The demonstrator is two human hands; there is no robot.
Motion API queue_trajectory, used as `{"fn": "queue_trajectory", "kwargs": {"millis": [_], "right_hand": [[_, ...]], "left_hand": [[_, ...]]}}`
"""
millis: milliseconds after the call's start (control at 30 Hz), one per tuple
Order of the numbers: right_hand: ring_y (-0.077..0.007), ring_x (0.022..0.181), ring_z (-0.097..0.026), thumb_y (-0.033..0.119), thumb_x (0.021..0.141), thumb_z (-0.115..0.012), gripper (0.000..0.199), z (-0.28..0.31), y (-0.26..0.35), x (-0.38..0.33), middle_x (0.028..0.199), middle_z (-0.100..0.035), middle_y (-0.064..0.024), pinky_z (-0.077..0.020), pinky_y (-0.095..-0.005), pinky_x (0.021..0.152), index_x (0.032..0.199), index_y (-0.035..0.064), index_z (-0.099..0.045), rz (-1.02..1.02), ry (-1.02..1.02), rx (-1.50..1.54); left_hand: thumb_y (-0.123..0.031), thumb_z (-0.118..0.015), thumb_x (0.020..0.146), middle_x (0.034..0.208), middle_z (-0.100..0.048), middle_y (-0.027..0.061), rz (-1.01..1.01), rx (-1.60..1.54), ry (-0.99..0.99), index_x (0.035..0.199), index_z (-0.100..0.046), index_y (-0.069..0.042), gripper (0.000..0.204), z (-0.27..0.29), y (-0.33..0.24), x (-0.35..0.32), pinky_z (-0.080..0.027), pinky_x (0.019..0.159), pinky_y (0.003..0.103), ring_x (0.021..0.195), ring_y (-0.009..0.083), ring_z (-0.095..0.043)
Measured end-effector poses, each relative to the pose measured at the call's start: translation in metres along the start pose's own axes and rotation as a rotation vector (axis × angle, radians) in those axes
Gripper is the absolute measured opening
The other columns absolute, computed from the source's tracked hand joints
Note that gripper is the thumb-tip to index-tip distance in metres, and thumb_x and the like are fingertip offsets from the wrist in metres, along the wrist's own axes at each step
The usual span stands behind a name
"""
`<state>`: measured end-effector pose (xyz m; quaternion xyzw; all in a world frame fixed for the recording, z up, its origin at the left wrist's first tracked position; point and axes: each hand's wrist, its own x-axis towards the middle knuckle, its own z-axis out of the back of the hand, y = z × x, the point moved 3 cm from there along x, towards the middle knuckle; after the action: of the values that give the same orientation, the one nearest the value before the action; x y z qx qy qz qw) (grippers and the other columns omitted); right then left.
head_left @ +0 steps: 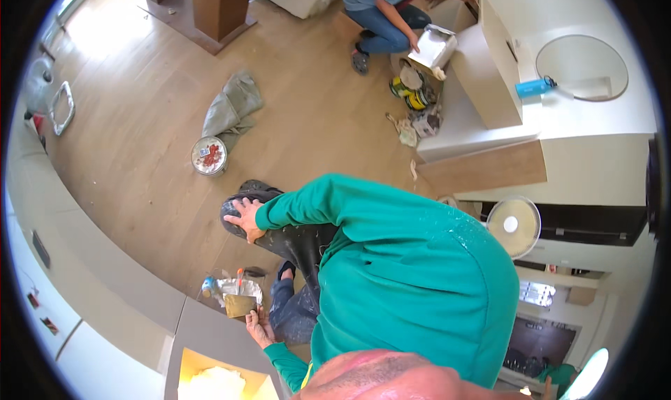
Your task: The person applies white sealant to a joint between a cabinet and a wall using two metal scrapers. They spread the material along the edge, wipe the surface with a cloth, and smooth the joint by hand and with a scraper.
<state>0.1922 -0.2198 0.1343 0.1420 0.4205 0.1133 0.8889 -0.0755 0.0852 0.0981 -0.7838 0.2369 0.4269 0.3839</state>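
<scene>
My right hand (244, 220) rests with fingers spread on my dark-trousered knee (276, 234), holding nothing. Lower down, my left hand (259, 328) has its fingers closed at the edge of a flat, square, tan-olive piece (240, 306); its exact kind is too small to make out. Just beyond that piece lie a crumpled silvery sheet (227, 288) and a tool with an orange handle (240, 274). A small blue-and-white container (208, 286) stands beside them on the floor. Both my arms wear green sleeves.
A round tub (210, 155) with red bits on top stands by a grey cloth (234, 106). Grey cabinets (136, 285) line the left. Far right, a crouching co-worker (384, 19) touches a white box (435, 47) above yellow-black cans (418, 101). A fan (514, 225) stands at right.
</scene>
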Motion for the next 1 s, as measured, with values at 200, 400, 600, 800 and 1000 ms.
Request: {"fn": "queue_trajectory", "kwargs": {"millis": [200, 400, 600, 800, 1000], "right_hand": [[-0.0525, 0.138, -0.031, 0.059, 0.074, -0.072, 0.095, -0.018, -0.020, -0.091, 0.158, -0.019, -0.0258, -0.0352, -0.0615, 0.106, 0.154, 0.0305, -0.031, -0.138, 0.127, 0.191], [-0.0379, 0.128, -0.051, 0.059, 0.084, -0.060, 0.072, -0.067, -0.087, -0.167, 0.137, -0.056, -0.0223, -0.0389, -0.0461, 0.109, 0.133, 0.0071, -0.060, -0.142, -0.299, 0.693], [-0.0359, 0.100, -0.067, 0.049, 0.085, -0.065, 0.049, -0.212, -0.194, -0.340, 0.105, -0.072, -0.0190, -0.0520, -0.0452, 0.090, 0.108, 0.0063, -0.072, -0.644, -0.540, 0.891], [-0.0378, 0.096, -0.067, 0.049, 0.084, -0.065, 0.045, -0.344, -0.272, -0.487, 0.101, -0.072, -0.0180, -0.0528, -0.0470, 0.087, 0.096, 0.0071, -0.076, -1.051, -0.366, 0.912], [-0.0358, 0.093, -0.069, 0.042, 0.084, -0.067, 0.034, -0.321, -0.369, -0.544, 0.095, -0.073, -0.0155, -0.0533, -0.0460, 0.086, 0.095, 0.0106, -0.076, -0.956, -0.534, 0.936]], "left_hand": [[-0.013, -0.060, 0.099, 0.109, -0.071, 0.0146, -0.026, 0.072, 0.032, 0.103, -0.058, -0.006, 0.008, -0.061, -0.079, -0.128, -0.056, 0.080, 0.035, 0.091, 0.0193, -0.070], [-0.014, -0.057, 0.101, 0.105, -0.070, 0.0124, -0.123, 0.214, 0.172, 0.105, -0.058, -0.006, 0.009, -0.108, -0.113, -0.195, -0.054, 0.079, 0.036, 0.094, 0.0198, -0.067], [-0.016, -0.057, 0.101, 0.103, -0.069, 0.0136, -0.152, 0.356, 0.333, 0.105, -0.057, -0.006, 0.010, -0.155, -0.108, -0.238, -0.054, 0.080, 0.035, 0.093, 0.0205, -0.068], [-0.016, -0.059, 0.100, 0.105, -0.069, 0.0142, -0.132, 0.337, 0.398, 0.112, -0.060, -0.004, 0.017, -0.214, -0.080, -0.280, -0.055, 0.082, 0.036, 0.094, 0.0232, -0.069], [-0.017, -0.059, 0.100, 0.114, -0.068, 0.0117, -0.231, 0.499, 0.423, 0.125, -0.058, 0.000, 0.030, -0.318, -0.010, -0.274, -0.054, 0.087, 0.038, 0.101, 0.0255, -0.067]]}}
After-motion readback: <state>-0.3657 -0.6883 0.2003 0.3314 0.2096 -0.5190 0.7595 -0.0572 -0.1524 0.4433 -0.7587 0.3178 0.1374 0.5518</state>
